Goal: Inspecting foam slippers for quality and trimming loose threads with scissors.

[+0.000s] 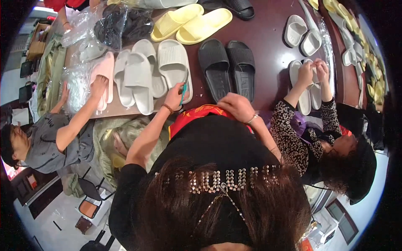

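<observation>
My left hand is closed round a small tool with a teal handle, its thin tip pointing up over a light grey slipper. What kind of tool it is cannot be made out. My right hand lies at the table edge, by the heels of two black slippers. Its fingers are curled together against a red cloth with yellow print at my waist; whatever they hold, if anything, is hidden. More pale grey slippers lie overlapped left of the grey one.
Yellow slippers lie farther back on the dark red table. At left, a person's hand touches pink slippers beside clear plastic bags. Another person at right has both hands over grey slippers.
</observation>
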`<state>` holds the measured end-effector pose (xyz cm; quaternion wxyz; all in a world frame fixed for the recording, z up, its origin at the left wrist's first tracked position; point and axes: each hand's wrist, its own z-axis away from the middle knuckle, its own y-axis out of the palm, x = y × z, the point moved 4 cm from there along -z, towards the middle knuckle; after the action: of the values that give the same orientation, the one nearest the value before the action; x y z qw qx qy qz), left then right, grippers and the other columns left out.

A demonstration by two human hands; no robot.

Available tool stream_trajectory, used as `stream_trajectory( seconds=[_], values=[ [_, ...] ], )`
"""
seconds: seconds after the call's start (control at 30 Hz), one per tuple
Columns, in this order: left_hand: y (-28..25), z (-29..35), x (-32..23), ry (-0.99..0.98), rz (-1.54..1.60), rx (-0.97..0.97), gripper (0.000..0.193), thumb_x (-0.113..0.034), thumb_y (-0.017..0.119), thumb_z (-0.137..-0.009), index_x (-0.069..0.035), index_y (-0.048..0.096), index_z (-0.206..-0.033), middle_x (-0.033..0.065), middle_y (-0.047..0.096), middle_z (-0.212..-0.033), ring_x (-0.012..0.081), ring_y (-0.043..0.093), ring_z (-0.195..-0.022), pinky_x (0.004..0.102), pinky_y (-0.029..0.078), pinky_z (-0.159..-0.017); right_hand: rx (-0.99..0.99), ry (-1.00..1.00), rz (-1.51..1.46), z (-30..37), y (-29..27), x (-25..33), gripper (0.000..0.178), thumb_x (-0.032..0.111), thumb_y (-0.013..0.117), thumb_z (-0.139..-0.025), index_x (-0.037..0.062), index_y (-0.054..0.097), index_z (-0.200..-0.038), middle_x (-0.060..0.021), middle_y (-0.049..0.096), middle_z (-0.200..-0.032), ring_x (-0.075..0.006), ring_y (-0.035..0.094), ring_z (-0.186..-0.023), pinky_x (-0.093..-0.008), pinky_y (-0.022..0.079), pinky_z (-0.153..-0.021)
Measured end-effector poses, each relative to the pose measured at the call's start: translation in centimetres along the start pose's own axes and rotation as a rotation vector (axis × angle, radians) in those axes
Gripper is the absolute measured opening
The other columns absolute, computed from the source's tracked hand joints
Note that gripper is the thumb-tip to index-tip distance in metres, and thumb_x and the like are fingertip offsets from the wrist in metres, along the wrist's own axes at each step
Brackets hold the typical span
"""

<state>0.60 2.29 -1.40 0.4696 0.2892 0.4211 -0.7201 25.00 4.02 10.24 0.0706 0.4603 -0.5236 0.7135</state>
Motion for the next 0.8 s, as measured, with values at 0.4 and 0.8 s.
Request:
stream_trajectory(
  seconds=[0.4,0.8],
  values=[
    [0.1,1.0,-4.7,0.172,-0.69,-0.105,0.05,-0.026,0.054,-0.067,-0.021,0.04,-0.115,0.0154,0.058,-0.082,0.0312,0.056,-0.078,0.0408,0.043,-0.067,0.538,-0.518,0.02,-4.5,6.0,9.6,0.019,0.022,0.045,-0.079,0.0124,0.058,-0.089,-0.0088,0.055,-0.082,-0.0259,0.054,-0.08,-0.0365,0.043,-0.067],
    [-1.4,1.2,-2.8,0.054,-0.873,-0.22,0.063,-0.03,0.05,-0.069,-0.032,0.024,-0.126,0.0139,0.058,-0.08,0.0292,0.057,-0.073,0.0419,0.042,-0.064,0.627,-0.449,-0.158,-6.4,8.4,8.5,0.019,0.018,0.049,-0.079,0.0043,0.058,-0.087,-0.0128,0.056,-0.081,-0.0279,0.053,-0.079,-0.0339,0.042,-0.069]
  ],
)
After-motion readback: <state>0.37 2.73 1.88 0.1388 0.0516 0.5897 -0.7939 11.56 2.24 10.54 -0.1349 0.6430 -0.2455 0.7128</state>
